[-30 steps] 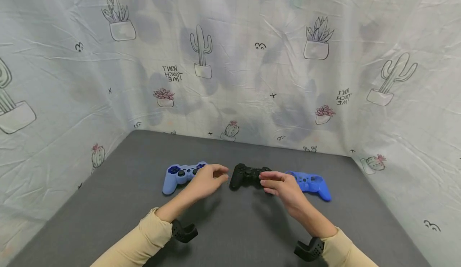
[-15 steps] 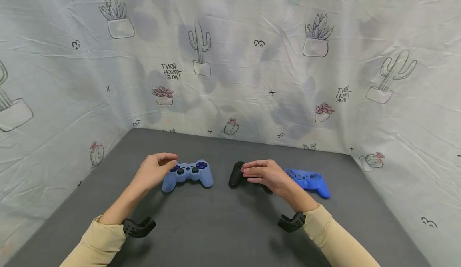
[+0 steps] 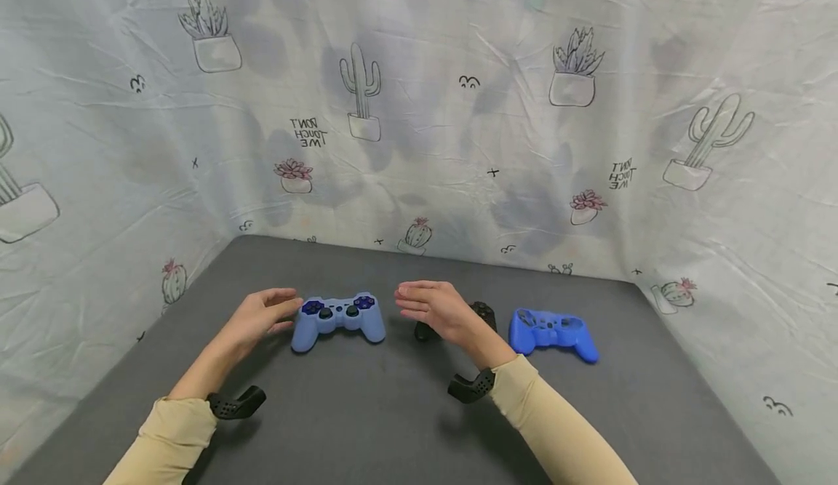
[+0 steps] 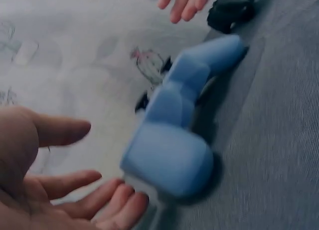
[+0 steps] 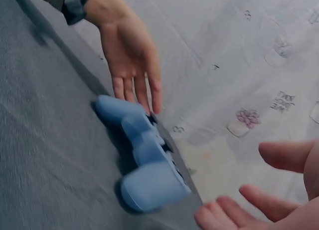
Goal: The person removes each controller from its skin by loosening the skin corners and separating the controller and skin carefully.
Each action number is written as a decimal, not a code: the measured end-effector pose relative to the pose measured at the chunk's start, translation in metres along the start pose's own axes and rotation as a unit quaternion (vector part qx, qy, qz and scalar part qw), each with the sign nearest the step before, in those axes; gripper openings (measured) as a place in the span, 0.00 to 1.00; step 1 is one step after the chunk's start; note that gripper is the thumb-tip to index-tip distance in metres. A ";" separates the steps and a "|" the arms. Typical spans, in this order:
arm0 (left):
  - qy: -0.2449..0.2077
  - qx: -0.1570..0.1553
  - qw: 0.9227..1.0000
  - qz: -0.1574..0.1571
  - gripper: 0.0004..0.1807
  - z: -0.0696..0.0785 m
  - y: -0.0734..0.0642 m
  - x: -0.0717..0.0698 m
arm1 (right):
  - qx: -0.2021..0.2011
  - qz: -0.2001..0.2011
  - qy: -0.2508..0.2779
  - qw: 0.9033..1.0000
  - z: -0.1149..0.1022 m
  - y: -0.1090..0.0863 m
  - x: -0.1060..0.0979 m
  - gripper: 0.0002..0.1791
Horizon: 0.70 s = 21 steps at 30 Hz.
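Note:
A light blue game controller (image 3: 338, 318) with dark blue buttons and black thumbsticks lies face up, left of centre in the head view. My left hand (image 3: 258, 318) is at its left grip, fingers spread and thumb apart from them. From the right comes my right hand (image 3: 435, 309), fingers extended toward the same controller, a gap still between. Behind that hand a black game controller (image 3: 486, 315) is partly hidden. In the left wrist view, the light blue controller (image 4: 174, 130) lies just beyond the left fingertips; neither palm holds anything.
A bright blue empty controller cover (image 3: 553, 334) with open button holes lies on the right. All of it rests on a dark grey tabletop (image 3: 366, 419). Pale curtains (image 3: 425, 129) printed with cacti hang behind and at both sides. Each wrist carries a black band (image 3: 471, 386).
My left hand has gone left, off the front of the light blue controller to its left side. My right hand has moved left across the black controller, baring the bright blue cover.

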<state>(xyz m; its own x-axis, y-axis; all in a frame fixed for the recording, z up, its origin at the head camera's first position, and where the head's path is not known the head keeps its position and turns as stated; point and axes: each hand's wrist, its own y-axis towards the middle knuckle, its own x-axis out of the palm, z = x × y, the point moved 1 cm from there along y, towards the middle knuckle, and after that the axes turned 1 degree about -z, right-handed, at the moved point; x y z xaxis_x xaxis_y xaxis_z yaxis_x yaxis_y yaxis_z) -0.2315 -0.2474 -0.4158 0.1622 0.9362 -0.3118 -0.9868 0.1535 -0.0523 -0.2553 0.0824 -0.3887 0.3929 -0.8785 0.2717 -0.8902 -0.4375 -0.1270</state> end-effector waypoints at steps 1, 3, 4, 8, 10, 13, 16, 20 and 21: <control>-0.019 -0.001 1.000 -0.010 0.37 -0.004 0.001 -0.002 | 0.001 0.005 -0.001 1.000 0.002 0.002 0.004 0.22; -0.045 0.003 0.999 -0.030 0.38 -0.010 0.003 -0.005 | 0.010 0.021 -0.004 1.000 0.007 0.007 0.010 0.22; -0.056 0.003 0.998 -0.036 0.37 -0.013 0.004 -0.006 | 0.014 0.027 -0.006 1.000 0.009 0.009 0.013 0.23; -0.083 0.003 0.995 -0.056 0.37 -0.022 0.007 -0.009 | 0.028 0.043 -0.026 0.998 0.018 0.015 0.023 0.25; -0.088 -0.004 0.995 -0.056 0.38 -0.026 0.008 -0.010 | 0.036 0.049 -0.032 0.998 0.023 0.018 0.027 0.25; -0.089 -0.012 0.994 -0.063 0.38 -0.029 0.009 -0.010 | 0.044 0.063 -0.041 0.996 0.029 0.021 0.031 0.24; -0.093 -0.018 0.993 -0.066 0.38 -0.031 0.009 -0.010 | 0.055 0.081 -0.043 0.994 0.034 0.023 0.033 0.22; -0.092 -0.022 0.993 -0.066 0.38 -0.032 0.009 -0.008 | 0.064 0.096 -0.044 0.992 0.042 0.026 0.034 0.21; -0.091 -0.021 0.994 -0.065 0.38 -0.033 0.009 -0.008 | 0.066 0.100 -0.042 0.992 0.044 0.026 0.034 0.21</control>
<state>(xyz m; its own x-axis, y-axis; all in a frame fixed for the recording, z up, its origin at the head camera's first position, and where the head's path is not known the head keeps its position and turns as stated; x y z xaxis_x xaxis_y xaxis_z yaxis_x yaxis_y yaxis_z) -0.2418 -0.2634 -0.4448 0.2819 0.9514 -0.1239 -0.9558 0.2672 -0.1226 -0.2552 0.0323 -0.4242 0.2346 -0.9606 0.1493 -0.9167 -0.2697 -0.2950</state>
